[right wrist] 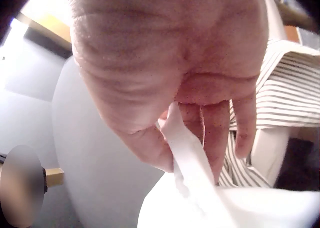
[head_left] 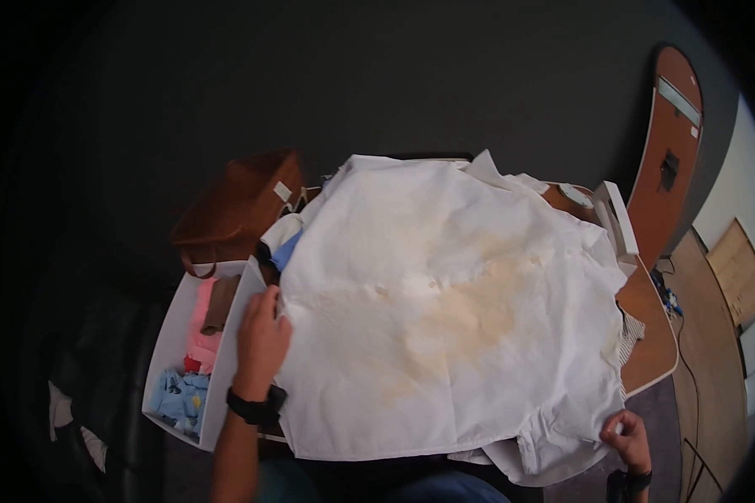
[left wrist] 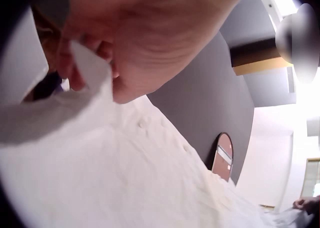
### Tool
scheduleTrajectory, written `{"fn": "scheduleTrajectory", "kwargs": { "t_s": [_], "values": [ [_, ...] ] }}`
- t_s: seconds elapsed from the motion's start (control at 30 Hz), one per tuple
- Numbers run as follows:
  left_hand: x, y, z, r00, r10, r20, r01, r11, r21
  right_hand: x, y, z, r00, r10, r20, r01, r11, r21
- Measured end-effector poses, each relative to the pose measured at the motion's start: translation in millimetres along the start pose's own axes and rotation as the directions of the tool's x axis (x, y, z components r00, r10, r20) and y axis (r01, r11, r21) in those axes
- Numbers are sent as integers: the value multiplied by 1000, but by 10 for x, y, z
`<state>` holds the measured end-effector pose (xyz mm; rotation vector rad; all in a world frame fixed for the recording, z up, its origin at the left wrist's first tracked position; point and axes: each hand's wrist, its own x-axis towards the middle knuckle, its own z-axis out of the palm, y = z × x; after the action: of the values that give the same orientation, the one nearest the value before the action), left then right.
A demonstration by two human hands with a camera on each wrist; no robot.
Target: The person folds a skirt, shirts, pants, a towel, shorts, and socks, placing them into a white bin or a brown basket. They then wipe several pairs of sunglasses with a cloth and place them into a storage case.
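Observation:
A large white button shirt (head_left: 377, 335) with yellowish stains lies spread over the table, its row of buttons running across the middle. At its left edge my left hand (head_left: 262, 339) pinches the cloth; in the left wrist view a folded corner of the shirt (left wrist: 92, 68) pokes up between the fingers of that hand (left wrist: 150, 43). My right hand (head_left: 627, 440) grips the shirt at the lower right. From close by, the right wrist view has a narrow strip of white cloth (right wrist: 187, 153) between thumb and fingers of this hand (right wrist: 170, 63).
Left of the table, a white box (head_left: 245, 335) holds folded clothes, pink, brown and light blue. Behind it stands a brown leather bag (head_left: 239, 201). Striped cloth (head_left: 632, 335) shows under the shirt at the right. A white frame-like object (head_left: 617, 222) stands on the wooden table (head_left: 650, 327).

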<state>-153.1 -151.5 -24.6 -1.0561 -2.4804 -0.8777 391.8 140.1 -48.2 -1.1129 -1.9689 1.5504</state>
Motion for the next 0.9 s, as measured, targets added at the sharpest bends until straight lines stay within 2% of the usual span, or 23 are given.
{"fn": "scheduleTrajectory", "kwargs": {
  "t_s": [0.03,0.1,0.17,0.2,0.23,0.27,0.3,0.33,0.4,0.47,0.5,0.67,0.73,0.77,0.8,0.83,0.9],
  "values": [
    [-15,91,-46,1000,7,7,-7,1000,-13,8,11,-16,1000,-13,18,12,1000,22],
    [-72,252,-136,975,185,-124,-156,965,213,21,-83,-3,997,-58,53,54,996,75],
    [-361,446,-77,970,244,20,-241,966,-99,5,-8,-67,994,-58,88,46,990,133],
    [-530,510,-18,935,182,305,-59,927,-371,6,16,-99,989,-71,129,45,981,190],
    [-666,601,6,821,316,475,-61,876,-478,13,-18,-94,988,-73,137,45,979,198],
    [-773,683,51,672,534,514,-289,827,-482,28,-52,-66,989,-68,131,43,981,189],
    [-938,750,102,609,579,542,-336,807,-485,38,-77,-29,992,-76,104,56,981,184],
    [-1108,776,135,595,536,599,-359,844,-399,38,-66,-21,994,-82,75,68,982,179],
    [-1238,863,80,618,482,621,-404,872,-276,32,3,-20,993,-98,68,81,972,220],
    [-1346,803,101,636,487,599,-444,865,-232,18,-18,95,992,-122,30,92,872,480],
    [-1390,757,94,658,487,573,-480,859,-178,14,6,118,993,-116,7,95,843,530],
    [-1402,547,-83,712,453,536,-405,889,-213,5,104,13,988,-122,-93,153,772,617],
    [-1342,396,-161,790,434,434,-398,900,-175,20,66,-54,971,-182,-157,240,744,624],
    [-1276,393,-250,836,458,302,-421,889,-179,45,-21,-67,945,-260,-200,327,697,639],
    [-1248,356,-340,883,405,237,-357,907,-223,43,-132,-77,911,-332,-243,407,643,649],
    [-1170,352,-485,891,422,168,-390,900,-197,-23,-259,-106,889,-302,-343,456,627,631],
    [-991,442,-818,873,488,-4,-486,867,-111,-70,-431,-184,835,-384,-395,550,557,622]
  ]
}}
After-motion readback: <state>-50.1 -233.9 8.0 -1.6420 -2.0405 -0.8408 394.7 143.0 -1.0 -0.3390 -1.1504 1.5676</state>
